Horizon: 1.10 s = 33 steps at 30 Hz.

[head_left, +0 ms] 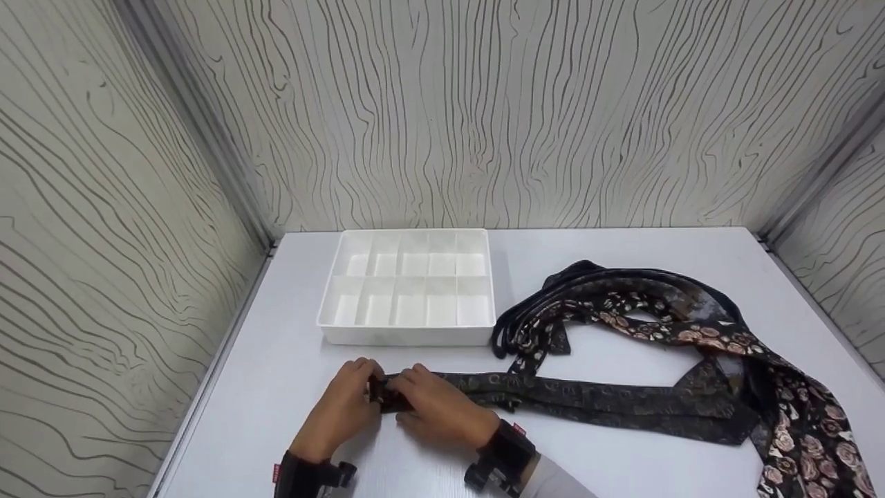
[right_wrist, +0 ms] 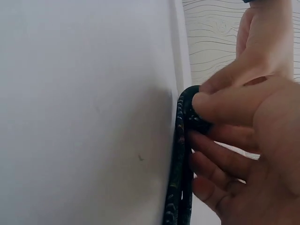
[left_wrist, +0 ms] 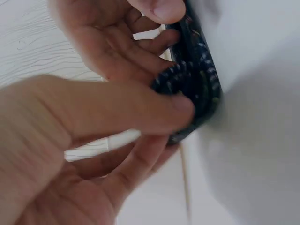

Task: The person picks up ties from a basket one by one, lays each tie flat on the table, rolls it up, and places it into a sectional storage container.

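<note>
A dark patterned necktie [head_left: 608, 402] lies lengthwise across the table, folded along its length, its pointed end at the right. Its left end is wound into a small roll, whose layered edge [left_wrist: 213, 89] shows in the left wrist view. My left hand [head_left: 340, 407] pinches this roll from the left, thumb across its side. From the right, my right hand [head_left: 442, 409] pinches the same roll between thumb and fingers. In the right wrist view the flat part of the tie [right_wrist: 176, 173] runs away from the roll along the white tabletop.
A white tray [head_left: 408, 336] with two rows of compartments stands behind the hands. To its right lies a heap of dark neckties [head_left: 664, 277], with a rose-patterned floral tie [head_left: 805, 429] trailing to the front right. Wood-grain panels [head_left: 442, 117] enclose the white table [head_left: 594, 463].
</note>
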Available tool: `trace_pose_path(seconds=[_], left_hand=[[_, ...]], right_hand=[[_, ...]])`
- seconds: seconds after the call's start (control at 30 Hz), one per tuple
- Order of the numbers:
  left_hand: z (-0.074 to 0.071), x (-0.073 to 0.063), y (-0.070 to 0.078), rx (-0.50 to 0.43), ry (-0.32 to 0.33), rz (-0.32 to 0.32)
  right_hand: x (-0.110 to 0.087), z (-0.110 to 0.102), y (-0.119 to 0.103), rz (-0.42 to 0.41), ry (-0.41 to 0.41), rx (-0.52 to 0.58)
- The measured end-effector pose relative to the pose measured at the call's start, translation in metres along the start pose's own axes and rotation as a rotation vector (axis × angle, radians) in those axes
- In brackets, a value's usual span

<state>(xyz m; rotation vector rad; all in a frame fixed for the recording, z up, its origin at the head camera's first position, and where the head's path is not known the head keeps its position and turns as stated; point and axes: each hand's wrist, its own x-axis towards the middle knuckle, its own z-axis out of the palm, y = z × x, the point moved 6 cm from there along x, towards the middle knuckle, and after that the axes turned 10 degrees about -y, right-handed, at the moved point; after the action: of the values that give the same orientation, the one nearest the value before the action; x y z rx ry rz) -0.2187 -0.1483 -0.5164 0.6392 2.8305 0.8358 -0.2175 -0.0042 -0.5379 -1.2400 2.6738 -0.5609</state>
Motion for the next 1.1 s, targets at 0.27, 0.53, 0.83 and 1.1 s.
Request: trace_pose_path(seconds=[0.27, 0.53, 0.83, 1.1], left_hand=[[0.009, 0.001, -0.002, -0.174, -0.071, 0.060], [0.013, 0.001, -0.006, -0.228, -0.101, 0.061], [0.015, 0.003, -0.001, -0.201, -0.044, 0.106], [0.016, 0.004, 0.003, -0.122, -0.075, 0.083]], right_hand=[[0.003, -0.006, 0.005, -0.010, 0.080, 0.003], [0.004, 0.001, 0.022, 0.074, 0.042, 0.222], [0.003, 0.005, 0.026, 0.100, 0.030, 0.279], [-0.003, 0.000, 0.026, 0.143, 0.062, 0.114]])
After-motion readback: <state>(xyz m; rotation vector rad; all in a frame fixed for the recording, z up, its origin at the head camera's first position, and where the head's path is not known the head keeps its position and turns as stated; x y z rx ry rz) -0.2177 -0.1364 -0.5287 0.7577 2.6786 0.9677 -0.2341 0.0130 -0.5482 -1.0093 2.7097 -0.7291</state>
